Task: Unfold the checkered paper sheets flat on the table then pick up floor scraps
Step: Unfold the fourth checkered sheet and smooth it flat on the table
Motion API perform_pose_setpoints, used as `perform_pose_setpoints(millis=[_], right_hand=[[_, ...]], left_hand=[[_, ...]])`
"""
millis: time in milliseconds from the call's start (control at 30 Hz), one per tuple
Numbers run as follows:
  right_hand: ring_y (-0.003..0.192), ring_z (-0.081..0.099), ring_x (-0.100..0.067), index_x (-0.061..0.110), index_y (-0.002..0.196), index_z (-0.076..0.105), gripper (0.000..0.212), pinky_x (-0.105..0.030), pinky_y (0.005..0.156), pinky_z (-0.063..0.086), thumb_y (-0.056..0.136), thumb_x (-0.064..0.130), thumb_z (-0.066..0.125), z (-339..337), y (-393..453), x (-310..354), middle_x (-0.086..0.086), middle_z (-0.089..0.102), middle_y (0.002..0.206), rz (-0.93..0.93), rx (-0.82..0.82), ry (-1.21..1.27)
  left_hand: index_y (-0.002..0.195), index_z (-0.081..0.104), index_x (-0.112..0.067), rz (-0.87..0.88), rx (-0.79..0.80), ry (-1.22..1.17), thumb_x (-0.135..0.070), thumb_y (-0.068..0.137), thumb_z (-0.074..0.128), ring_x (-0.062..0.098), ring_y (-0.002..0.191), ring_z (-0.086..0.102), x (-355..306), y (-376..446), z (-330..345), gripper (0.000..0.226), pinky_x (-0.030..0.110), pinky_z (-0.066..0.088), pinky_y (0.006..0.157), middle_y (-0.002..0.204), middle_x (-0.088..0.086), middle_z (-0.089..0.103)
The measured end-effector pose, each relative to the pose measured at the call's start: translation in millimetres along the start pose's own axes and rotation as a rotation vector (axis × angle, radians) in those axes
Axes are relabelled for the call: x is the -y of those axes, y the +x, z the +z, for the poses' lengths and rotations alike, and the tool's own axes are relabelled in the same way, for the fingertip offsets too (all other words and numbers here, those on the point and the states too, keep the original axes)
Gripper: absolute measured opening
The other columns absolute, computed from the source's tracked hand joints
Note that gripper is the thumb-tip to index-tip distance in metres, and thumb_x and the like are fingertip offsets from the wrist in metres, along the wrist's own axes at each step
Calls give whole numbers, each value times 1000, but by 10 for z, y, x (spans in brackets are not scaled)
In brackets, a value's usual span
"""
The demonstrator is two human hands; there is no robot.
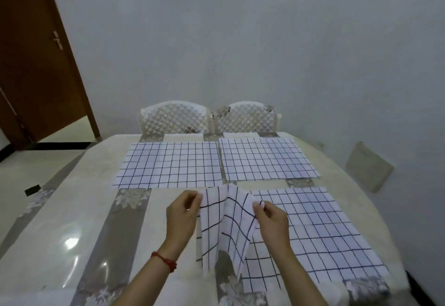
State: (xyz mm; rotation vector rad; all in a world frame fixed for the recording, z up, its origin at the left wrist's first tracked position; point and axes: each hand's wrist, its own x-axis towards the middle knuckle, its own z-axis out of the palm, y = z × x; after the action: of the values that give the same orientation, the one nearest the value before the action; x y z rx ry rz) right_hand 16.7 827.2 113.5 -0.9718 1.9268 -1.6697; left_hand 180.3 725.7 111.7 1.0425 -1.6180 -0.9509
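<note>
The left hand [181, 216] and the right hand [271, 221] both pinch the top edge of one folded checkered sheet [225, 228]. The thumb and fingers of each hand are curled on this edge, so both hands grasp the sheet. It is lifted at the top and hangs down in loose folds, with its lower part reaching the table [79, 221] near the front edge. It is not yet flat.

Three other checkered sheets lie open and flat on the table. One flat sheet [320, 238] is just to the right of the held sheet, and the held sheet covers a part of its left side. A second flat sheet [168, 164] lies behind the held sheet, a little to the left. A third flat sheet [267, 158] lies behind the held sheet to the right, just beside the second one with a narrow gap between them.

The left wrist wears a red string bracelet [165, 260]. The table has a shiny cover with pale and grey-brown stripes. Behind the table, at its far edge, two white quilted chairs [209, 117] stand side by side. Far to the left of the table is a brown door [36, 52]. A small dark scrap [32, 190] lies on the floor, left of the table.
</note>
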Motion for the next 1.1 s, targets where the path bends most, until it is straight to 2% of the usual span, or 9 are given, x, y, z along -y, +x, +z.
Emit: perform_pose_setpoints(millis=[167,267,400,533,667,767,867,967,1100], right_hand=[[46,22,-5,19,52,32,45,-17,45,18,86,24,60,-317,153,232,10,25,48,-64,-133,-41],[45,23,-5,21,49,31,48,-14,43,18,85,24,62,-437,229,431,10,25,44,-139,-126,-31],[51,30,-7,14,51,43,39,-17,49,25,83,20,64,-555,318,711,6,34,51,-215,2,-65],[48,40,2,24,52,56,31,-8,49,33,81,20,66,-622,317,938,15,48,47,-217,119,-171],[60,54,0,24,61,66,17,-12,59,41,79,22,68,-752,241,1048,9,63,60,-230,115,-213],[65,58,-9,16,70,69,11,-21,63,45,77,24,70,-947,171,1018,-2,65,67,-187,80,-202],[57,45,-14,4,60,58,28,-24,55,36,76,22,72,-1168,96,911,-4,47,57,-77,82,-236],[63,61,-15,-2,68,63,21,-22,58,49,77,14,71,-1325,3,820,-9,64,66,-13,72,-152],[60,60,-16,4,61,59,22,-20,56,48,77,14,70,-1413,-44,782,-5,61,64,10,-66,-62]], left_hand=[[67,59,-26,-3,-21,-4,-20,87,59,11,60,55,-147,311,-128,21,25,46,59,61,-7,60],[91,62,-20,-30,4,5,-22,86,61,18,81,61,-303,453,-78,5,24,46,68,80,-4,64],[120,55,-17,104,208,29,-25,80,70,8,102,53,-662,477,184,44,24,40,87,107,-8,59],[105,66,-25,282,451,72,-29,74,74,-4,99,52,-984,374,487,32,4,34,82,103,-19,60],[73,69,-29,310,597,7,-27,76,71,-4,76,62,-1154,303,669,4,12,46,73,75,-15,68],[62,65,-27,281,560,-63,-20,78,70,-4,60,58,-1234,312,754,18,10,46,61,63,-11,65],[58,62,-26,219,476,-159,-15,79,69,-7,55,55,-1316,384,797,25,8,44,56,60,-9,62],[58,61,-22,162,406,-242,-14,81,67,-3,58,55,-1372,461,815,25,13,43,59,61,-6,60],[62,63,-17,99,350,-325,-12,81,66,8,64,56,-1395,499,837,20,11,46,58,65,-2,62]])
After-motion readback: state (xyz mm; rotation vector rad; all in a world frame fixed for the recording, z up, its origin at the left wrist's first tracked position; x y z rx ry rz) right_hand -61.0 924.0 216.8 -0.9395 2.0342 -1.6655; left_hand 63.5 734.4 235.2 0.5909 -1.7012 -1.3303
